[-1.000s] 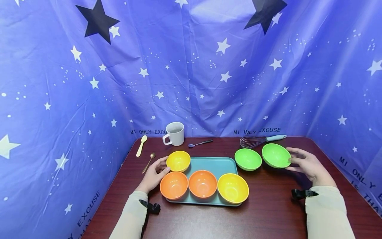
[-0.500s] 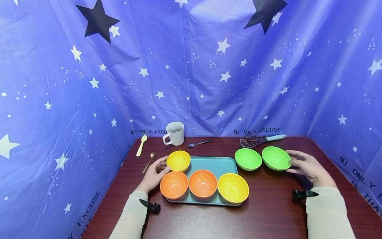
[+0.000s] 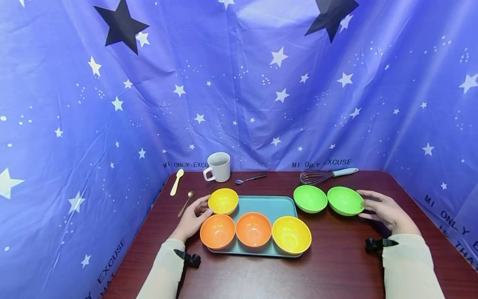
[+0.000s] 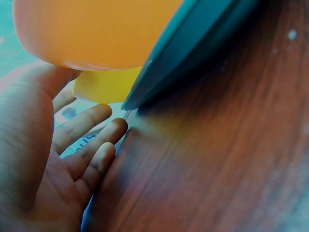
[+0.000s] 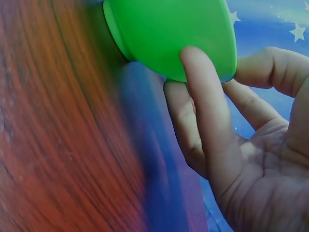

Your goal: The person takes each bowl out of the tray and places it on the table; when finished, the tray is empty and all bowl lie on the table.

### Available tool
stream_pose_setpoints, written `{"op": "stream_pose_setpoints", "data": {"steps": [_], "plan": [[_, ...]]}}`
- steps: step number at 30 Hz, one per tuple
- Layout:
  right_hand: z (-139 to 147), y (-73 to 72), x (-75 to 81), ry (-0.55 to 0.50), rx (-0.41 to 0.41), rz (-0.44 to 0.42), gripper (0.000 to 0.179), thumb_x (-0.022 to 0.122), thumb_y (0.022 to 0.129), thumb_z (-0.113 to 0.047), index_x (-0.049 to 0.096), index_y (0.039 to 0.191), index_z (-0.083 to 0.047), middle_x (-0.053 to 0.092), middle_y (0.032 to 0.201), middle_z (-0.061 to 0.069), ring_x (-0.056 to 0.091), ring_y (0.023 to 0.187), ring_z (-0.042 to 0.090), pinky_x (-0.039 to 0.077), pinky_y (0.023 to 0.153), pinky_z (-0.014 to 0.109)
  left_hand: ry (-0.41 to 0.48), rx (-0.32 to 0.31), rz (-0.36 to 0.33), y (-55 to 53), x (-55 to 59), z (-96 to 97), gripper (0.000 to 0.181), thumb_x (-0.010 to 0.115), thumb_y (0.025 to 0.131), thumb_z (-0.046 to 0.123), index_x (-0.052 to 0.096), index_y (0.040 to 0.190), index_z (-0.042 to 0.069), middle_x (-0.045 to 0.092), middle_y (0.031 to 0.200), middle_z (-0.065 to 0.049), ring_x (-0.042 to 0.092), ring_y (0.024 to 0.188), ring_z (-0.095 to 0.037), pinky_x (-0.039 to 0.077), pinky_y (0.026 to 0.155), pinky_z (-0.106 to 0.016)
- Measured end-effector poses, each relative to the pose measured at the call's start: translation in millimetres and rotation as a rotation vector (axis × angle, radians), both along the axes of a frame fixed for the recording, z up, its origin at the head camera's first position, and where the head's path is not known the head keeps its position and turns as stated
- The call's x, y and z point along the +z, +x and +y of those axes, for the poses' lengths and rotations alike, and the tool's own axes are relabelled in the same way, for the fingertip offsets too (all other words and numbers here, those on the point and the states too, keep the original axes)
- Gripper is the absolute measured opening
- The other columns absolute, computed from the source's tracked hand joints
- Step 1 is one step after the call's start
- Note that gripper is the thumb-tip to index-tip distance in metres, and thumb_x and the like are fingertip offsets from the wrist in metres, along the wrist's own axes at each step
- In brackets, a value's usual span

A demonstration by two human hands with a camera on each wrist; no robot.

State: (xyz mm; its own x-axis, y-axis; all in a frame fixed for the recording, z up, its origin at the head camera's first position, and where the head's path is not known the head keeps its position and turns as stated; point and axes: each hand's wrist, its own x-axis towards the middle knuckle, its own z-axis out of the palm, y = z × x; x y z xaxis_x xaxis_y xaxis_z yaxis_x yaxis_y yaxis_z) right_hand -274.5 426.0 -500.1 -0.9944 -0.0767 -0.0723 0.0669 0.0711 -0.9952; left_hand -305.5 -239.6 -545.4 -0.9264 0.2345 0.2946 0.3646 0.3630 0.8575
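Observation:
My left hand point(image 3: 193, 220) rests beside a small yellow bowl point(image 3: 223, 202), thumb and fingertips at its left side. In the left wrist view its other fingers point(image 4: 91, 125) are loosely spread, near an orange bowl point(image 4: 96, 34) and the tray edge. My right hand point(image 3: 388, 211) holds a green bowl point(image 3: 345, 201) by its right rim; in the right wrist view a finger point(image 5: 205, 92) lies along the outer wall, the thumb at the rim. A second green bowl point(image 3: 310, 199) stands just left of it. A blue-green tray point(image 3: 267, 204) bears two orange bowls point(image 3: 254, 229) and a larger yellow bowl point(image 3: 292, 235).
At the back stand a white mug point(image 3: 219, 167), a small dark-handled spoon point(image 3: 250, 179) and a whisk point(image 3: 328, 176). A cream spoon point(image 3: 177, 182) and a gold spoon point(image 3: 186, 203) lie at left. A starry blue curtain point(image 3: 239, 83) encloses the dark wooden table point(image 3: 336, 265).
The green bowl in my right hand has come down and levelled out, now beside the other green bowl. My left hand and the bowls on the tray have stayed in place.

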Motion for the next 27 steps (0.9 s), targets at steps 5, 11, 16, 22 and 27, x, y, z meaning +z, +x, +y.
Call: {"op": "stream_pose_setpoints", "data": {"steps": [5, 11, 16, 22, 27], "plan": [[1.5, -0.9, 0.4, 0.055, -0.001, -0.015, 0.039, 0.061, 0.103, -0.003, 0.067, 0.135, -0.024, 0.066, 0.11, -0.016, 0.072, 0.094, 0.01, 0.062, 0.081, 0.042, 0.001, -0.001, -0.006, -0.6, 0.2, -0.2, 0.055, 0.073, 0.101, 0.026, 0.055, 0.152, 0.017, 0.072, 0.125, -0.007, 0.069, 0.105, -0.024, 0.053, 0.093, -0.037], [3.1, -1.2, 2.1, 0.072, -0.005, -0.021, 0.038, 0.062, 0.104, -0.006, 0.068, 0.136, -0.025, 0.063, 0.112, -0.02, 0.071, 0.095, 0.009, 0.062, 0.082, 0.042, -0.003, 0.011, -0.014, 0.5, 1.8, 0.4, 0.054, 0.073, 0.101, 0.025, 0.055, 0.152, 0.018, 0.072, 0.125, -0.006, 0.068, 0.106, -0.023, 0.053, 0.094, -0.038], [3.4, -0.9, 1.7, 0.114, -0.012, -0.034, 0.039, 0.063, 0.104, -0.009, 0.064, 0.14, -0.023, 0.06, 0.113, -0.02, 0.07, 0.095, 0.007, 0.061, 0.083, 0.042, -0.004, 0.016, -0.022, 0.3, 1.1, 0.1, 0.054, 0.073, 0.101, 0.024, 0.055, 0.152, 0.019, 0.072, 0.125, -0.007, 0.069, 0.106, -0.024, 0.053, 0.094, -0.039], [4.3, -0.1, 0.6, 0.117, -0.018, -0.05, 0.038, 0.063, 0.104, -0.01, 0.064, 0.139, -0.024, 0.063, 0.111, -0.016, 0.07, 0.095, 0.008, 0.061, 0.084, 0.042, 0.009, 0.012, -0.019, -0.5, -0.8, -0.7, 0.054, 0.074, 0.1, 0.022, 0.056, 0.151, 0.018, 0.072, 0.125, -0.009, 0.068, 0.107, -0.027, 0.053, 0.093, -0.04], [4.1, 1.0, 2.3, 0.066, -0.014, -0.036, 0.035, 0.063, 0.104, -0.006, 0.069, 0.13, -0.028, 0.064, 0.109, -0.016, 0.071, 0.093, 0.008, 0.061, 0.082, 0.041, 0.006, 0.01, -0.022, -0.4, -0.6, -0.3, 0.054, 0.074, 0.1, 0.022, 0.056, 0.151, 0.02, 0.072, 0.125, -0.007, 0.068, 0.106, -0.025, 0.053, 0.094, -0.039]]}}
